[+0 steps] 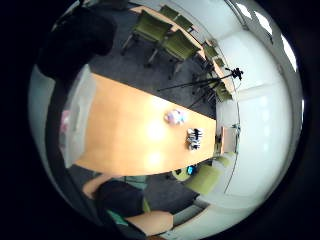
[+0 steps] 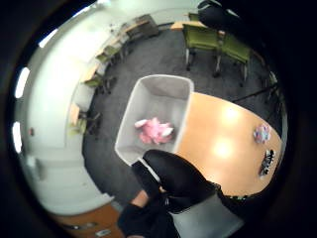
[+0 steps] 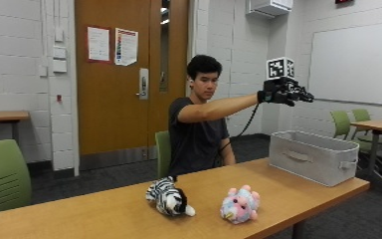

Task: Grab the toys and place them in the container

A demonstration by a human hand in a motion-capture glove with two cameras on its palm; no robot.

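Fingers of the gloved right hand stretch forward, released and holding nothing. That hand is raised at the end of an outstretched arm, high above the grey container at the bench's end. A pink toy lies inside the container. A zebra toy and a pastel plush rest side by side on the bench, well apart from the container.

No text can be read: the two paper notices on the wooden door, upper left of the outside view, stay illegible.
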